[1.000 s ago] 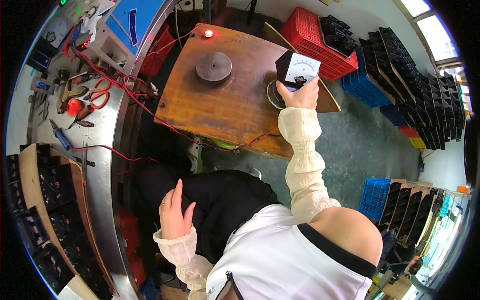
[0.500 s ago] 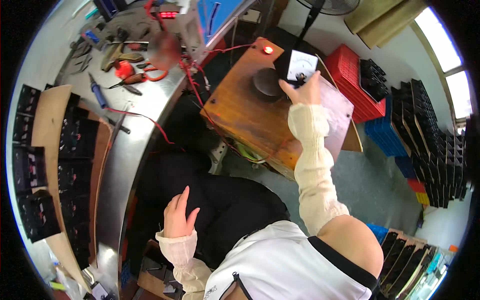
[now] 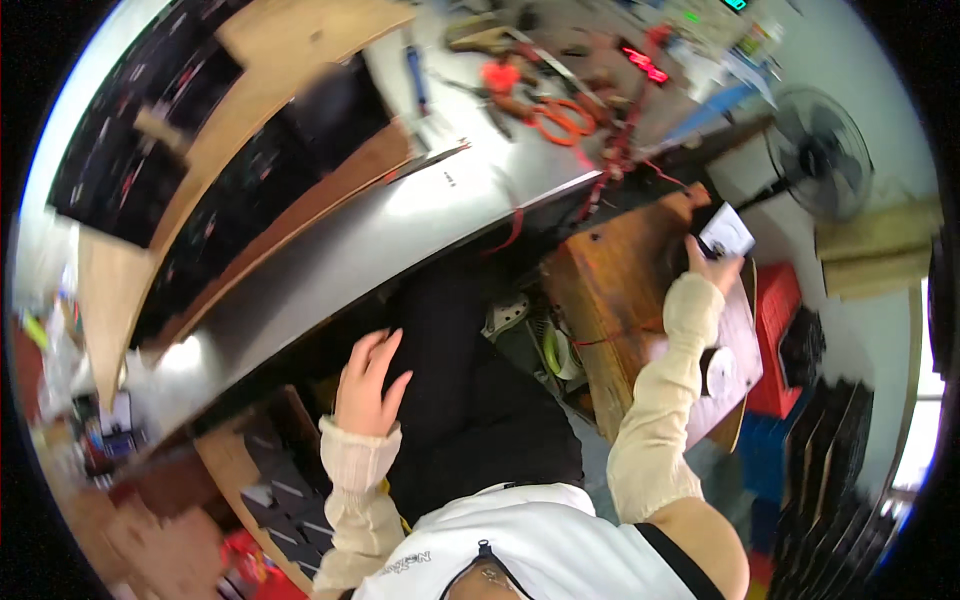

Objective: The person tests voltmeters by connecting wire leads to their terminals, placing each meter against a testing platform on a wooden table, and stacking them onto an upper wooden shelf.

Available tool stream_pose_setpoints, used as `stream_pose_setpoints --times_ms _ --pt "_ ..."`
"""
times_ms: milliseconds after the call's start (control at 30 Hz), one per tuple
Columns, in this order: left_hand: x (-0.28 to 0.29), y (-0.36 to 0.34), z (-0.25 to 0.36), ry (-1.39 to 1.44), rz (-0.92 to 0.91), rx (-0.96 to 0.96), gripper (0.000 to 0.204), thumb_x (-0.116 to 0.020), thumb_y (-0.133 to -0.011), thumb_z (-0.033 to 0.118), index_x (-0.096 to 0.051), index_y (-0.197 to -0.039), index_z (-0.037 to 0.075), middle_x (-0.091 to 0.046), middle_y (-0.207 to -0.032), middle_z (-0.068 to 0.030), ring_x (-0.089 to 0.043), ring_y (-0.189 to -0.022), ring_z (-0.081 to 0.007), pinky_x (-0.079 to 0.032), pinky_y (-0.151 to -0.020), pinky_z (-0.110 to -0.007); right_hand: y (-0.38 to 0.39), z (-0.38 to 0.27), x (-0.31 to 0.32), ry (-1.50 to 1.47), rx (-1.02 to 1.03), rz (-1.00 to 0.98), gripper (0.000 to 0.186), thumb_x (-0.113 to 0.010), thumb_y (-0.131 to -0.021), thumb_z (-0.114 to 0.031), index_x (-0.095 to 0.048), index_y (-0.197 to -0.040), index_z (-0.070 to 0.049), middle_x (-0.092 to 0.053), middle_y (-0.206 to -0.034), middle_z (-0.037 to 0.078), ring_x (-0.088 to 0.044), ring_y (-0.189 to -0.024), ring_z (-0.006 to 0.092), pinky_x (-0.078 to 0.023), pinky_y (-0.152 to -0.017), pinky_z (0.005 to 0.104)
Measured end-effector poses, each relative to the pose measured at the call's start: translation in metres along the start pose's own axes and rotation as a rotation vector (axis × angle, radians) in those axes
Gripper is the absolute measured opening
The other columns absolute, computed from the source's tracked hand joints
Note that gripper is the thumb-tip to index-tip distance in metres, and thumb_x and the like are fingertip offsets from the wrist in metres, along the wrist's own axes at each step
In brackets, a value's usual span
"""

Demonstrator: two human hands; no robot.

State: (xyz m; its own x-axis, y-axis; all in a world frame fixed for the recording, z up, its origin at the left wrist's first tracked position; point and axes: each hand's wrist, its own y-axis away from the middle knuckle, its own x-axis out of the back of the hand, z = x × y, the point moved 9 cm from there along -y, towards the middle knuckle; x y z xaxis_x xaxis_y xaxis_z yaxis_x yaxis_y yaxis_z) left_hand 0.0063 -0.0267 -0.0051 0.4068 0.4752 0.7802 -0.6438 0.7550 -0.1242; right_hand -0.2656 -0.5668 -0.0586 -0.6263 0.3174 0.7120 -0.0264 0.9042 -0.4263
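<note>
With workbench (image 3: 425,200) now nearer mid-view, left of the grip, keeps meter (image 3: 729,232) pinched in right hand (image 3: 715,266), not set down, and left hand (image 3: 368,388) open, empty.

Work surfaces seen from above; directions refer to a clock face centred on the view. The metal bench (image 3: 350,238) slants from 8 o'clock to 1 o'clock. On it lie a wooden tray (image 3: 300,40) of black boxes (image 3: 320,115) at 10, a blue-handled tool (image 3: 416,80) shortly before 12, a blurred red lump (image 3: 500,76) at 12, and orange-handled scissors (image 3: 562,122) at 1. The brown wooden table (image 3: 600,280) stands at 3 o'clock, bearing a round white-topped object (image 3: 718,376) between 3 and 4.
</note>
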Motion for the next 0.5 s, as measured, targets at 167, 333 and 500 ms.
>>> stream_pose_setpoints --times_ms 167,333,500 --pt "0.030 -0.012 0.020 -0.023 0.239 -0.059 0.053 -0.072 -0.087 0.013 -0.056 -0.136 0.001 -0.055 -0.136 -0.0195 -0.057 -0.122 -0.0354 -0.049 -0.101 -0.040 0.116 -0.130 0.047 -0.122 0.327 0.114 0.112 -0.090 -0.067 -0.033 -0.027 -0.149 0.012 -0.040 -0.145 0.034 -0.043 -0.134 0.0426 -0.035 -0.113 0.0479" --pt "0.043 -0.023 0.025 0.022 0.398 -0.083 0.090 -0.069 -0.090 0.022 -0.014 -0.157 -0.001 -0.034 -0.154 -0.0260 -0.034 -0.143 -0.0395 -0.029 -0.117 -0.045 0.278 -0.330 0.056 -0.666 0.805 -0.483 0.116 -0.090 -0.059 -0.023 -0.026 -0.148 0.014 -0.036 -0.147 0.036 -0.038 -0.137 0.0490 -0.026 -0.118 0.0497" --pt "0.063 -0.054 -0.025 0.311 0.436 0.083 0.113 -0.084 -0.070 0.001 -0.013 -0.157 0.008 -0.043 -0.146 -0.0220 -0.051 -0.130 -0.0325 -0.041 -0.109 -0.041 0.317 -0.404 0.042 -0.564 0.953 -0.725 0.116 -0.089 -0.062 -0.024 -0.023 -0.152 0.008 -0.045 -0.140 0.035 -0.052 -0.121 0.0497 -0.043 -0.099 0.0514"
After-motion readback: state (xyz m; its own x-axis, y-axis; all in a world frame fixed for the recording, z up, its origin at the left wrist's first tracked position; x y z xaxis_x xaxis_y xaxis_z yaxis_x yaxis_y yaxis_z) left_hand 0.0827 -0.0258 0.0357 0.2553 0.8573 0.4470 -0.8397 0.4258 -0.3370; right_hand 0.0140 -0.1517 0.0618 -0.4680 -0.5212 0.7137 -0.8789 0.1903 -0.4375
